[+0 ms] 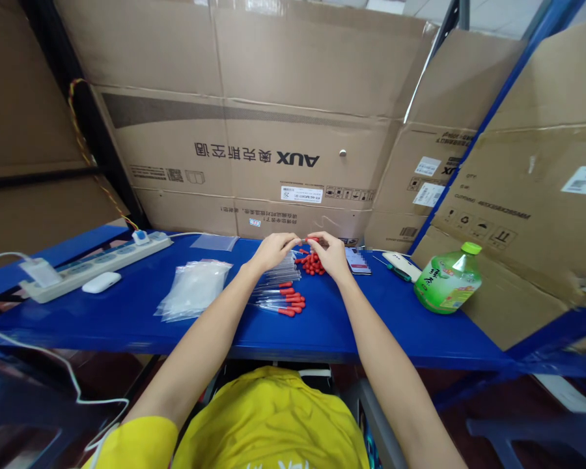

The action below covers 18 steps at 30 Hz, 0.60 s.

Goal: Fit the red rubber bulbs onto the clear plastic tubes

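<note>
Fingertips nearly meeting, both hands are raised over the back middle of the blue table. My left hand [273,251] is closed in a pinch on what looks like a thin glass dropper tube, mostly hidden by the fingers. Between the thumb and fingers of my right hand [333,255] is a red rubber bulb [313,239]. Just below the hands lies a pile of red rubber bulbs [313,264]. Loose glass tubes [284,270] are laid side by side under my left hand. Nearer me, several droppers with red bulbs [287,301] point their bulbs to the right.
Clear plastic bags [195,290] are stacked left of my left forearm. A power strip [97,264] and a white case [101,281] lie farther left. Right of my hands are a phone [359,260], a green-handled tool [399,272] and a green bottle [448,280]. Cardboard [254,130] walls the back.
</note>
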Available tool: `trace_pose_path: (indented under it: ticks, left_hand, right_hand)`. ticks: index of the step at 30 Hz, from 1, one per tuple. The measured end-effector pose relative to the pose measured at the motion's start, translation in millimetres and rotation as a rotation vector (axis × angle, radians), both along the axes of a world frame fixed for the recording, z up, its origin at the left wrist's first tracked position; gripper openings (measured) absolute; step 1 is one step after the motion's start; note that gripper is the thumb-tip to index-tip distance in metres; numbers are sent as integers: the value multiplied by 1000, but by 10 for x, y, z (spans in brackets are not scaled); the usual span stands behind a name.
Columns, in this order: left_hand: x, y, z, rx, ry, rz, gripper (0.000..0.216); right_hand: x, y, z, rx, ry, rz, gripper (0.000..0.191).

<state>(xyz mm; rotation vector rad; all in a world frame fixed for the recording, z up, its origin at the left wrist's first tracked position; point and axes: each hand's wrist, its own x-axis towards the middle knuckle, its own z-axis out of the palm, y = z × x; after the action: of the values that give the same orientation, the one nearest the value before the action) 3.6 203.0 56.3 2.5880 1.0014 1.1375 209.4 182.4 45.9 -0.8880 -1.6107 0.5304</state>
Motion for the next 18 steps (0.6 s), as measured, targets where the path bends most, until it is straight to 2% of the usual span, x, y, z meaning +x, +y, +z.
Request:
trace_pose_path:
  ticks: [5,18]
  left_hand:
    - [7,30,-14,3,-58,-59,47]
    - [35,56,-92,-47,6,-78,41]
  right_hand:
    - [-15,52,-30,-103,156,140,45]
    - [-25,91,-108,-92,109,87,41]
